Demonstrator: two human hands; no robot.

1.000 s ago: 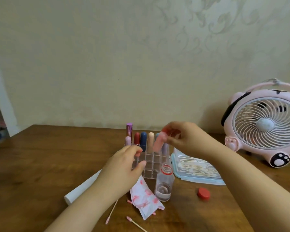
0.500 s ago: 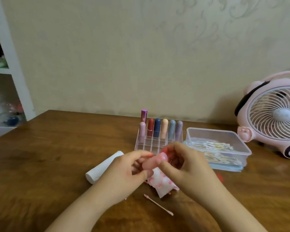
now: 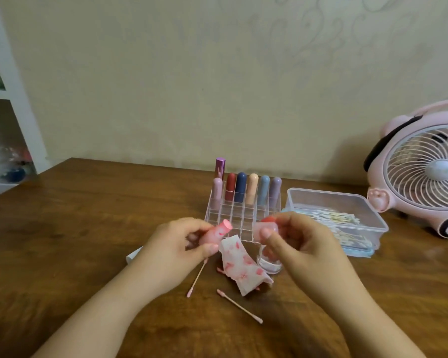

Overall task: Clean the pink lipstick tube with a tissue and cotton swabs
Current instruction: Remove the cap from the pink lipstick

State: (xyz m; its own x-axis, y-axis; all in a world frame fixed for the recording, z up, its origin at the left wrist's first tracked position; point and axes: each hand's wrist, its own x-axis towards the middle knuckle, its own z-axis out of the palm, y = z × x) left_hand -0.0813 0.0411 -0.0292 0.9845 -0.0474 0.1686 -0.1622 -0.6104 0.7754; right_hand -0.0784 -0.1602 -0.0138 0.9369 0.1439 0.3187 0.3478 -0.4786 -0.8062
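Left hand (image 3: 177,245) gripped uncapped pink lipstick tube (image 3: 216,234) above table (image 3: 88,215); right hand (image 3: 292,240) pinched its cap (image 3: 265,227). Stained tissue (image 3: 239,267) lay between them, used swabs (image 3: 239,306) nearer.

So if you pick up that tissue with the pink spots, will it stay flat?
Probably not. The tissue already lies crumpled and curled on the table, so it likely flops. It looks thin, so it is probably very light and may tear easily.
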